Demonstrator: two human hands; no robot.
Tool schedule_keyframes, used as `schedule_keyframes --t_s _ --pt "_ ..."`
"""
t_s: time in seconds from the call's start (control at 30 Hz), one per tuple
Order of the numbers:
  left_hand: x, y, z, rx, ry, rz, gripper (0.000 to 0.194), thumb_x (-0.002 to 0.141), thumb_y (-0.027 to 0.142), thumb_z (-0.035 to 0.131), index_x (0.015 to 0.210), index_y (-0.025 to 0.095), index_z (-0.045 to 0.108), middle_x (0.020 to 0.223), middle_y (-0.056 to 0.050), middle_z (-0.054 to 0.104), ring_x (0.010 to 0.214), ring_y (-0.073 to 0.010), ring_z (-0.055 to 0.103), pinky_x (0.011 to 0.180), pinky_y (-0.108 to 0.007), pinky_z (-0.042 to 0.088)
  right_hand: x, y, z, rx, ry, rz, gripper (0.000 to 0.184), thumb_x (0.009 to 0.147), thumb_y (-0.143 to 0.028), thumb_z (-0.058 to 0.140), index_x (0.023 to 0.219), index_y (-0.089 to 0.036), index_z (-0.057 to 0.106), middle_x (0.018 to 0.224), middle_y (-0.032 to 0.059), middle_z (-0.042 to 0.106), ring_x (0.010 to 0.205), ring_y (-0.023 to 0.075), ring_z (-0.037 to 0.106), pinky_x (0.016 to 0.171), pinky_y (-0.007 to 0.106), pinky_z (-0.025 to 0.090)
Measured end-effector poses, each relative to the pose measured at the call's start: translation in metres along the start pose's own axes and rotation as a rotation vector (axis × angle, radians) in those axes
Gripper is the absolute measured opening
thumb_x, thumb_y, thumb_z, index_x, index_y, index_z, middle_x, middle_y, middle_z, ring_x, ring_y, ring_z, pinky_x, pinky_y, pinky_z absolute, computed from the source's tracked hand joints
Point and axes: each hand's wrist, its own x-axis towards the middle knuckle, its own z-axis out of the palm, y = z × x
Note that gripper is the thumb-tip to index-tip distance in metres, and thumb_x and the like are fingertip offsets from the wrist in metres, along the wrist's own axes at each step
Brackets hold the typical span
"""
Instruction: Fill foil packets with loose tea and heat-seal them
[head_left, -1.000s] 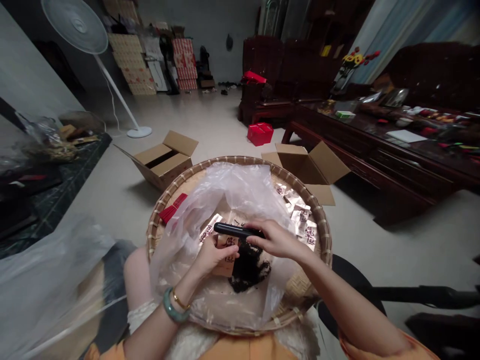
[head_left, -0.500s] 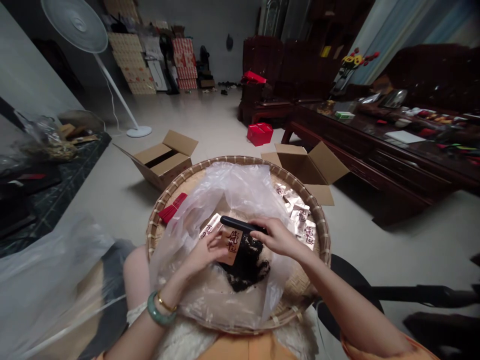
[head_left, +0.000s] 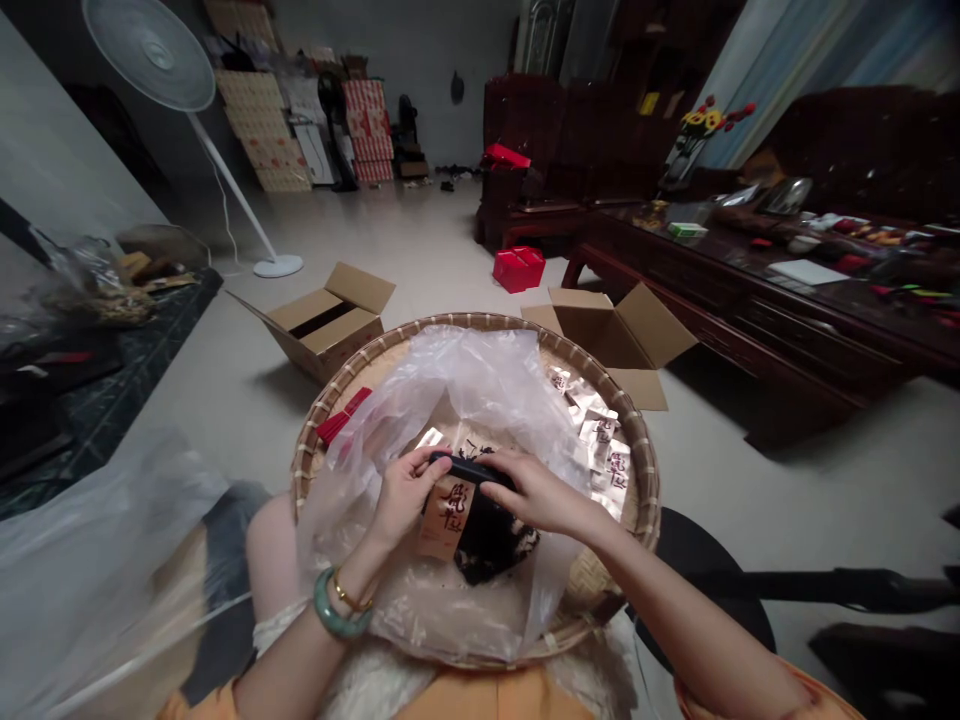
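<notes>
A black, bar-shaped hand-held bag sealer (head_left: 469,468) lies across the top edge of a pale copper tea packet (head_left: 442,525) with dark brush writing. My right hand (head_left: 529,488) is closed around the sealer's right part. At its left end, my left hand (head_left: 405,495) pinches with thumb and fingers, close against the packet's upper corner. Below them, loose dark tea leaves (head_left: 491,555) are heaped on a clear plastic bag (head_left: 480,370) spread in a round bamboo tray (head_left: 304,470). Another packet (head_left: 431,438) shows partly behind my left fingers.
Several packets (head_left: 600,430) lie along the tray's right side, and red strips (head_left: 343,415) at its left. Open cardboard boxes (head_left: 330,325) (head_left: 637,340) flank the tray's far side. A white fan (head_left: 277,265) stands left; a dark wooden table (head_left: 720,280) stands right.
My left hand has moved up from beside the packet to pinch the sealer's left end. The sealer and packet have come slightly lower and nearer, with my right hand still holding the sealer.
</notes>
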Motion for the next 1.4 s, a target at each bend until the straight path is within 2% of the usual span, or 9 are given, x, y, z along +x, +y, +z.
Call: schedule_keyframes --t_s 0.17,0.3,0.43,0.57,0.73,0.87,1.0,1.17,1.4 --pt "-0.002 -0.002 0.006 0.006 0.004 0.043 0.033 0.066 0.040 0.071 0.086 0.014 0.071 0.079 -0.005 0.073 0.073 -0.0177 0.066 0.068 -0.025 0.051 0.006 0.002 0.013 0.021 0.040 0.018 0.025 0.089 -0.032 0.053 0.106 -0.018 0.067 0.099 0.0083 0.069 0.087 0.0208 0.061 0.072 0.028 0.042" --pt "0.002 -0.005 0.007 -0.036 -0.021 -0.015 0.037 0.066 0.041 0.072 0.089 0.012 0.069 0.082 -0.007 0.073 0.076 -0.0185 0.066 0.071 -0.027 0.051 0.006 0.009 0.018 0.079 0.060 0.059 0.024 0.086 -0.031 0.057 0.103 -0.019 0.069 0.097 0.0066 0.070 0.085 0.0207 0.062 0.071 0.028 0.041" --pt "0.003 -0.007 0.003 -0.021 -0.240 -0.118 0.048 0.062 0.035 0.076 0.103 0.014 0.065 0.092 -0.006 0.071 0.083 -0.0191 0.065 0.071 -0.026 0.049 0.006 0.018 0.018 0.229 0.086 0.146 0.026 0.085 -0.032 0.056 0.102 -0.017 0.070 0.095 0.0062 0.071 0.087 0.0220 0.062 0.075 0.031 0.043" --pt "-0.002 -0.008 -0.003 0.118 -0.389 -0.205 0.034 0.061 0.030 0.076 0.089 0.012 0.067 0.079 -0.003 0.070 0.071 -0.0167 0.062 0.062 -0.023 0.044 0.005 0.029 0.009 0.489 0.046 0.165 0.039 0.079 -0.042 0.064 0.109 -0.017 0.069 0.107 0.0054 0.070 0.098 0.0246 0.061 0.085 0.035 0.045" --pt "-0.005 -0.005 -0.006 0.137 -0.371 -0.217 0.031 0.063 0.029 0.074 0.087 0.012 0.069 0.079 -0.003 0.070 0.070 -0.0165 0.060 0.064 -0.024 0.042 0.002 0.033 -0.008 0.617 0.041 0.276 0.052 0.079 -0.048 0.063 0.120 -0.015 0.063 0.106 0.0073 0.069 0.085 0.0205 0.063 0.073 0.031 0.049" --pt "-0.003 -0.007 -0.004 0.068 -0.416 -0.221 0.036 0.063 0.029 0.074 0.093 0.012 0.068 0.085 -0.004 0.070 0.075 -0.0177 0.062 0.068 -0.026 0.044 0.003 0.019 -0.008 0.398 0.064 0.151 0.043 0.078 -0.040 0.066 0.114 -0.017 0.067 0.108 0.0065 0.069 0.093 0.0227 0.062 0.078 0.031 0.047" --pt "-0.003 -0.008 -0.003 0.126 -0.373 -0.226 0.033 0.059 0.031 0.078 0.081 0.010 0.066 0.075 -0.004 0.068 0.071 -0.0183 0.062 0.067 -0.027 0.045 0.009 0.008 0.003 0.256 0.096 0.076 0.027 0.083 -0.032 0.061 0.102 -0.017 0.071 0.096 0.0054 0.071 0.087 0.0209 0.063 0.078 0.030 0.045" --pt "0.004 0.001 -0.002 -0.059 -0.264 -0.122 0.053 0.067 0.043 0.073 0.110 0.015 0.062 0.104 -0.009 0.068 0.093 -0.0205 0.063 0.076 -0.027 0.047 0.011 0.009 0.011 0.183 0.102 0.041 0.026 0.085 -0.033 0.059 0.105 -0.020 0.071 0.098 0.0053 0.071 0.087 0.0208 0.063 0.078 0.029 0.045" --pt "0.014 0.005 0.005 0.090 -0.143 0.061 0.033 0.074 0.044 0.066 0.086 0.014 0.071 0.080 -0.005 0.069 0.075 -0.0171 0.061 0.068 -0.025 0.046 0.008 0.008 0.013 0.167 0.106 0.042 0.030 0.086 -0.035 0.059 0.111 -0.022 0.070 0.102 0.0059 0.071 0.089 0.0212 0.063 0.081 0.031 0.046"
